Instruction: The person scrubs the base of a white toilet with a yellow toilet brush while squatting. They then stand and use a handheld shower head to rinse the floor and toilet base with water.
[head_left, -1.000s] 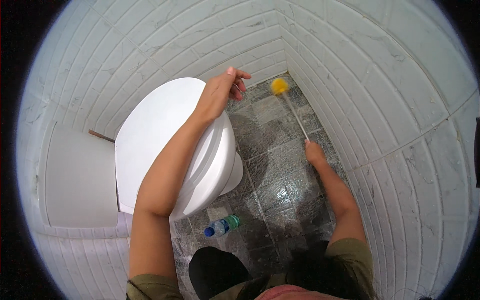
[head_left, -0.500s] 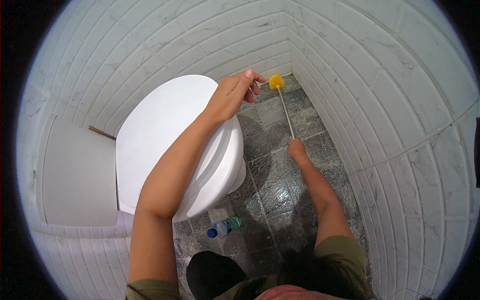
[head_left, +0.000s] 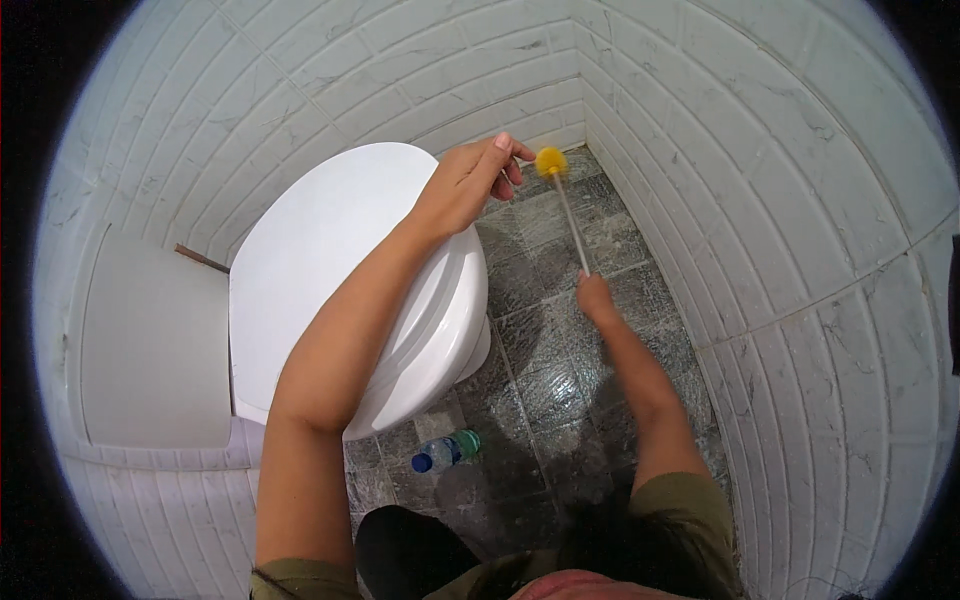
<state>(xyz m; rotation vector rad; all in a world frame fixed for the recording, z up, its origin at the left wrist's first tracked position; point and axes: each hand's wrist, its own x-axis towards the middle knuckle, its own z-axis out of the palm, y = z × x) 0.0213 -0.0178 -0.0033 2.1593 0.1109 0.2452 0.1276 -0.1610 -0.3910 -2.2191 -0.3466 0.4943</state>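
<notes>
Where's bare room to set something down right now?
Bare: the toilet lid between tank and left forearm; floor between toilet base and right forearm. Crowded in view: near the far corner, around the yellow brush and left hand.

No writing, brand, number or sign can be read. A plastic bottle (head_left: 446,452) lying on the floor (head_left: 520,395), at the near side and left of the middle, has a dark blue band around its body that may be a label, but it is too small for any lettering to be made out. The grey streaks on the white wall tiles (head_left: 790,200) are marbled veining, not characters.
</notes>
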